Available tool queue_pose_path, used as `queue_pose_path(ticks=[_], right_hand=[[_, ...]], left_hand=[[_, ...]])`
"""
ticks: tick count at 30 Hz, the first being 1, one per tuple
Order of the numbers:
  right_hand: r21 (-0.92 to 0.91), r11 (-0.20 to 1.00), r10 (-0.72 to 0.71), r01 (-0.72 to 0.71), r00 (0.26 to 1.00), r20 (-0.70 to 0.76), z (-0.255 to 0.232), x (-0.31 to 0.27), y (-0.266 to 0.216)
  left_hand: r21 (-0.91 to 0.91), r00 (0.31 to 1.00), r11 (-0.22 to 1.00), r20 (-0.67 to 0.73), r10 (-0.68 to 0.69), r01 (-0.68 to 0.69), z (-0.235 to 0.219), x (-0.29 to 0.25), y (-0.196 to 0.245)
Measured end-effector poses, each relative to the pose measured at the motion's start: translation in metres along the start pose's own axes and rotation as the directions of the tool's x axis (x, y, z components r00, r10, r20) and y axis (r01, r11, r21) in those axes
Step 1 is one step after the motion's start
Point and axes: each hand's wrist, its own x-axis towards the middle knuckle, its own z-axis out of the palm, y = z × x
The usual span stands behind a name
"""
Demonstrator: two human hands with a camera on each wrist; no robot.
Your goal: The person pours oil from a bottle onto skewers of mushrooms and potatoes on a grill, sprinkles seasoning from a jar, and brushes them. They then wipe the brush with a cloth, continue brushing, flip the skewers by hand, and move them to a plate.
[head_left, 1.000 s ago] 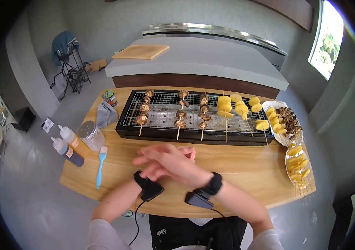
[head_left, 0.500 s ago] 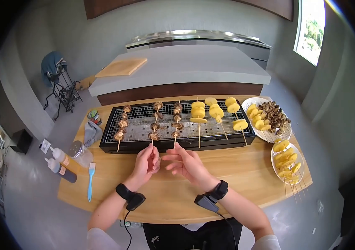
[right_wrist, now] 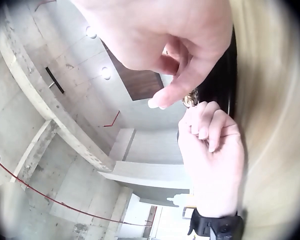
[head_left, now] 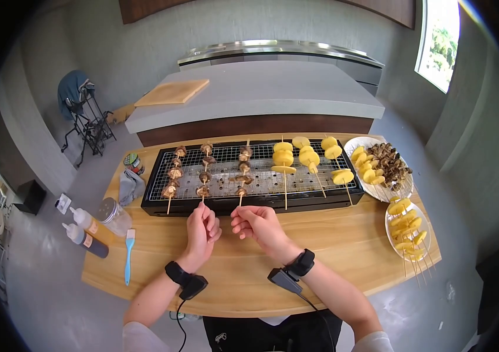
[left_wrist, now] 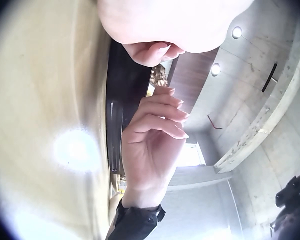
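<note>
My left hand [head_left: 202, 233] pinches the bare stick end of the second mushroom skewer [head_left: 205, 176] at the grill's front edge. To its right, my right hand [head_left: 266, 230] pinches the stick of the third mushroom skewer [head_left: 243, 168] between thumb and forefinger. Both skewers lie on the wire mesh of a long black grill [head_left: 226, 206]. Another mushroom skewer [head_left: 174, 173] lies to their left, and three skewers of yellow slices [head_left: 283, 157] to their right. In the right wrist view, the thumb and curled fingers of the right hand [right_wrist: 175, 30] hide most of the stick.
On the left stand two squeeze bottles [head_left: 87, 239], a lidded jar [head_left: 114, 218], a grey cloth [head_left: 131, 186] and a blue brush [head_left: 128, 258]. Plates of mushroom skewers [head_left: 391, 165] and yellow-slice skewers [head_left: 409, 227] are at the right. A grey counter [head_left: 273, 91] stands behind.
My hands were crossed over the table, then parted to the two stick ends. Since half a second ago, the second and third mushroom skewers have shifted left on the mesh, and the right fingers have curled more.
</note>
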Motion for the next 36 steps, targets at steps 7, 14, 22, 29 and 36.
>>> queue_pose_path(ticks=[7, 14, 22, 29, 36], right_hand=[[-0.003, 1.000, 0.017, -0.016, 0.996, 0.093, -0.002, 0.007, 0.005], [-0.034, 0.999, 0.046, -0.042, 0.992, 0.116, 0.005, -0.004, -0.001], [0.096, 0.995, -0.040, 0.030, 0.994, 0.103, -0.006, 0.006, 0.011], [0.085, 0.996, -0.001, -0.007, 0.996, 0.090, -0.019, 0.009, 0.009], [0.068, 0.995, 0.063, -0.071, 0.991, 0.119, -0.010, -0.008, 0.000]], left_hand=[[-0.033, 0.997, 0.997, -0.023, -0.067, 0.066, 0.003, -0.001, 0.003], [-0.001, 1.000, 1.000, -0.006, -0.024, 0.024, -0.004, 0.002, -0.005], [-0.017, 0.997, 0.998, -0.050, 0.058, -0.059, -0.003, 0.002, -0.006], [-0.051, 0.999, 0.998, 0.003, 0.045, -0.044, -0.007, 0.003, -0.008], [-0.076, 0.998, 0.996, 0.055, -0.039, 0.043, 0.000, 0.001, -0.003]])
